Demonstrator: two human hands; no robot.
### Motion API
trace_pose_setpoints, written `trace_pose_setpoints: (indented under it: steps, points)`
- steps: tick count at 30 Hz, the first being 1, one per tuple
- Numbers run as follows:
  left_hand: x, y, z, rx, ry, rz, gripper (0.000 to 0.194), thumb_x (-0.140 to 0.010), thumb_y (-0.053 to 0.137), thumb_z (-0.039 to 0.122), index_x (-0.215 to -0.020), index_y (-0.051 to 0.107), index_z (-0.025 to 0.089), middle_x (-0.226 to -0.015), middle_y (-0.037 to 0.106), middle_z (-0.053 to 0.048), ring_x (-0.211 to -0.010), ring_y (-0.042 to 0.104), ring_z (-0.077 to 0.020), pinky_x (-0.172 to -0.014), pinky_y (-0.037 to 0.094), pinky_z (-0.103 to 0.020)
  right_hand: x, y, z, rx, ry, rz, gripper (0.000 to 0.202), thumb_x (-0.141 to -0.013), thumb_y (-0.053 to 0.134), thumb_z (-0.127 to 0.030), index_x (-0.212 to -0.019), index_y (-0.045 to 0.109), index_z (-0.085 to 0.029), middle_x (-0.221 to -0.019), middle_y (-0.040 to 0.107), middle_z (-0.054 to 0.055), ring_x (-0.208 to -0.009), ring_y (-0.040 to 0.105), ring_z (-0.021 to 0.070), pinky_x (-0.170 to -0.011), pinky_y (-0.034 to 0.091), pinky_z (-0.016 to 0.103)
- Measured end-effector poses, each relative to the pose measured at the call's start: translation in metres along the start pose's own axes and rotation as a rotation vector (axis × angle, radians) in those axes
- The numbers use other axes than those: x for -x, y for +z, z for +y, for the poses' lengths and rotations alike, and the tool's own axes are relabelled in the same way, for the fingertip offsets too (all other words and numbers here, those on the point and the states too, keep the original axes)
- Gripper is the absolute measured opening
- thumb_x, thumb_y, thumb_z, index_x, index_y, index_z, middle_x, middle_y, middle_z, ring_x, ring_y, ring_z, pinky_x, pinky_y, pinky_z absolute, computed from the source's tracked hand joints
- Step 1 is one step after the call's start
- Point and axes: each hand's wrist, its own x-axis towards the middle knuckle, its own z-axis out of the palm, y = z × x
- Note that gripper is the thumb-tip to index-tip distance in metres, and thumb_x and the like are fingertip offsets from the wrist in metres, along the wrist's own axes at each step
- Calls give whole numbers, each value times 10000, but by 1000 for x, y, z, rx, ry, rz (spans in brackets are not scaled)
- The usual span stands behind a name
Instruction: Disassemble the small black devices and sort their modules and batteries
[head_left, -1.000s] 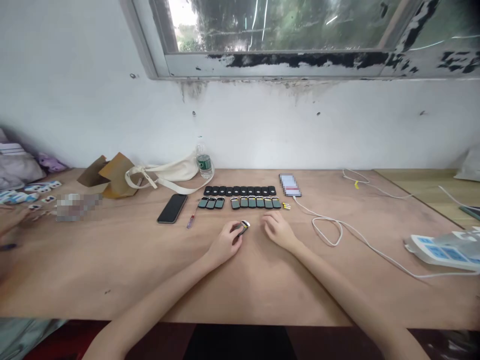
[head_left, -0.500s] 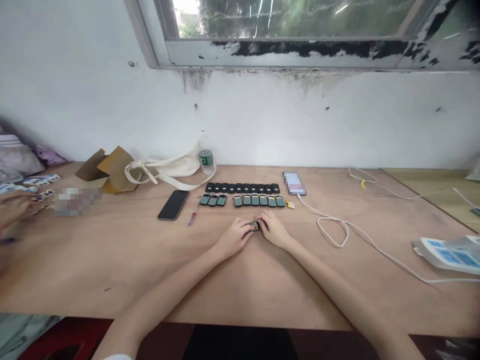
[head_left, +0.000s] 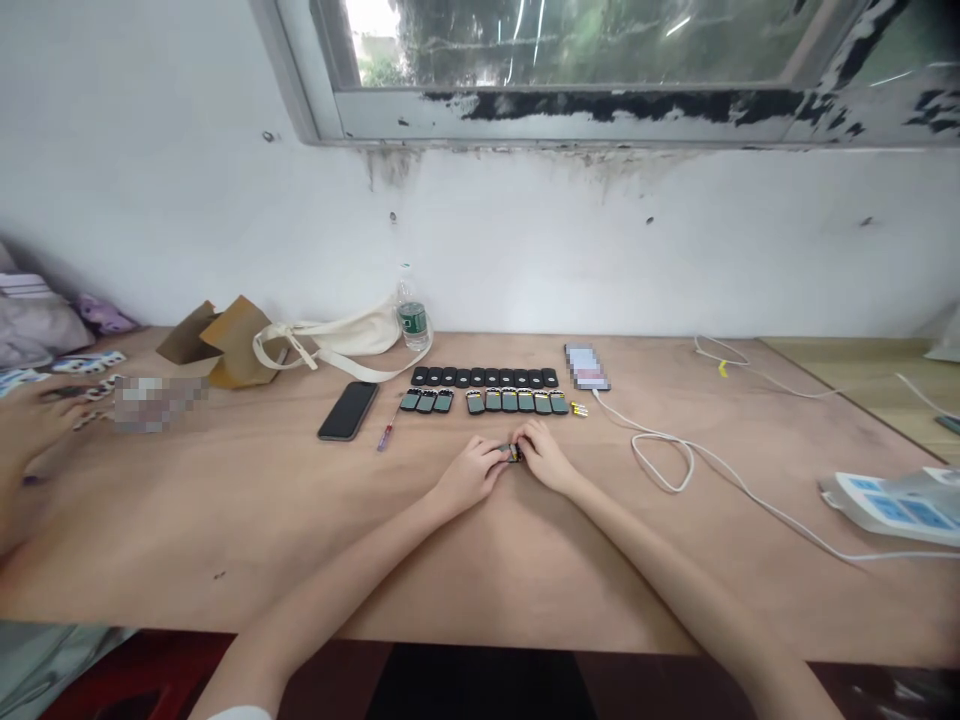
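Observation:
Between both hands, low over the table's middle, is a small dark device [head_left: 511,453] with a grey face and a bit of yellow. My left hand [head_left: 471,472] grips its left side with closed fingers. The fingers of my right hand [head_left: 544,455] are pressed together on its right end. Beyond the hands lies a row of similar grey-faced devices [head_left: 510,401], with a gap in the row. Behind that runs a row of black covers [head_left: 492,377]. Small yellow-and-silver pieces [head_left: 579,409] lie at the row's right end, and a screwdriver [head_left: 385,436] at its left.
A dark phone [head_left: 348,410], a bottle [head_left: 412,315], a cream bag [head_left: 352,335] and a brown paper bag [head_left: 244,340] stand left. At right are a second phone [head_left: 588,367], a white cable [head_left: 679,440] and a power strip [head_left: 892,505]. Another person's hand [head_left: 34,420] is at far left.
The view has shifted slightly. The other person's hand at far left has moved further into view. My hands stay on the small device, almost unmoved.

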Motion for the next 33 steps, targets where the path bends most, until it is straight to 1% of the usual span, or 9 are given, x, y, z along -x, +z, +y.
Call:
trace_pose_setpoints:
  steps: [6,8,11,13,15,19,22,28,33]
  points:
    - [0,-3,0,9,-6,5,247,-921,452,219,-1084,637,196,-1143,630,-69,-965,536,-195,-880,477,-350,10,-6,-7,-164,35,89,134,-842,437,-213,-758,542,-214,-792,596,38,-762,564,192,-726,478,345]
    - [0,-4,0,2,-8,2,239,-920,456,223,-1069,640,195,-1140,630,-70,-971,536,-197,-882,476,-349,15,-4,-6,-221,85,75,104,-830,518,-284,-762,552,-213,-794,626,37,-717,587,182,-682,495,325]
    - [1,-5,0,-29,-19,-3,228,-917,463,231,-1056,640,194,-1116,638,-69,-969,541,-198,-876,481,-344,19,-1,0,-295,161,46,162,-777,626,-356,-759,556,-211,-771,653,30,-661,602,169,-631,506,303]
    - [2,-5,1,-87,-60,17,229,-918,462,244,-1053,637,186,-1117,635,-75,-982,542,-204,-869,485,-343,20,-4,5,-313,183,41,202,-751,661,-380,-827,588,-207,-780,665,30,-678,616,174,-639,512,305]
    - [5,-5,0,-196,-126,38,245,-920,452,256,-1063,629,165,-1156,614,-93,-1014,536,-222,-867,485,-350,21,-11,10,-258,164,25,234,-761,652,-400,-887,629,-204,-814,670,41,-711,622,182,-654,511,312]
    - [8,-6,-3,-468,-285,11,339,-912,432,275,-1165,572,98,-1201,583,-150,-1015,533,-271,-813,487,-376,24,-32,18,23,33,-1,214,-842,559,-388,-813,685,-217,-809,660,57,-756,594,203,-715,486,356]
    - [6,-9,-5,-585,-358,11,411,-891,430,296,-1213,542,67,-1233,569,-171,-1030,519,-303,-819,471,-404,30,-47,23,133,1,23,206,-860,539,-368,-815,685,-231,-809,651,59,-805,578,223,-758,473,384]
    - [1,-14,-12,-601,-382,22,460,-882,405,296,-1278,502,83,-1328,512,-151,-1159,463,-321,-935,399,-451,42,-70,43,266,9,125,226,-857,540,-400,-826,696,-239,-842,624,76,-857,552,253,-780,463,423]
    - [-1,-17,-17,-586,-393,37,468,-880,406,298,-1294,495,101,-1414,422,-137,-1297,360,-322,-1013,350,-442,43,-83,69,381,-15,239,259,-847,542,-437,-811,714,-246,-1020,599,104,-1011,520,292,-892,407,494]
